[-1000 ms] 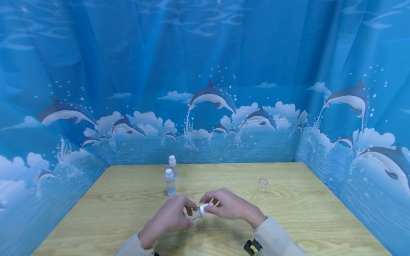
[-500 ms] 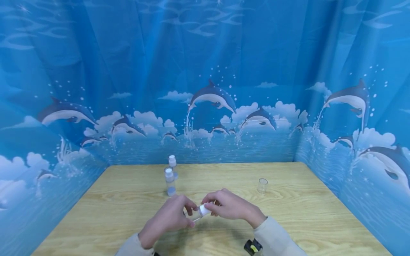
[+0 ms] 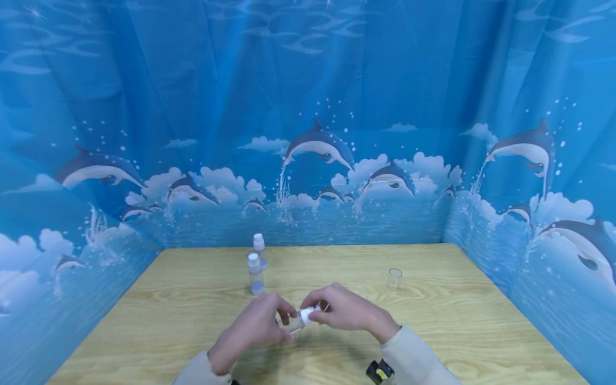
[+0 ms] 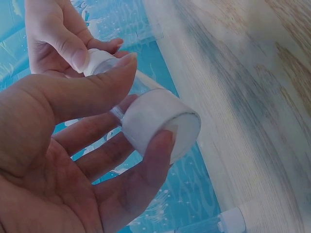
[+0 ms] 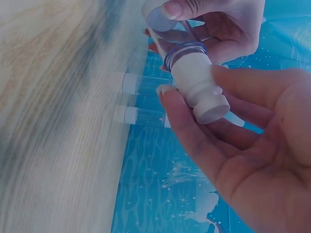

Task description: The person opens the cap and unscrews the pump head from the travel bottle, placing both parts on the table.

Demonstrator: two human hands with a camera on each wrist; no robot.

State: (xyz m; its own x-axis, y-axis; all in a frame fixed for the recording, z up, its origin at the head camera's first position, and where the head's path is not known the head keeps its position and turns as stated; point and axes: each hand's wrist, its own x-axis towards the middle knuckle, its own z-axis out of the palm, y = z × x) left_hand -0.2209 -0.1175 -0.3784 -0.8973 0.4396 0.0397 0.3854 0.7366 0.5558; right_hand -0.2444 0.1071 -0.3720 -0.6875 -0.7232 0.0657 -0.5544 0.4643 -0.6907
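Note:
A clear pump bottle (image 3: pixel 304 315) with a white pump head (image 5: pixel 194 75) and a white base (image 4: pixel 155 116) is held tilted above the table, between both hands. My left hand (image 3: pixel 260 323) grips its clear body and base, one finger lying against the base's end face in the left wrist view. On the white pump head, my right hand (image 3: pixel 344 309) pinches with thumb and fingers. The left fingers partly hide the clear body in the head view. Whether the pump head is fully seated on the bottle, I cannot tell.
Two similar pump bottles, a nearer one (image 3: pixel 256 275) and a farther one (image 3: pixel 259 245), stand upright at the back left of the wooden table (image 3: pixel 457 321). A clear cap (image 3: pixel 394 279) stands at the back right. A dolphin-print curtain (image 3: pixel 308 160) encloses the table's back and sides.
The right fingers have shifted round the pump head and returned to nearly their earlier pose. My left hand and the bottle's body have stayed in place.

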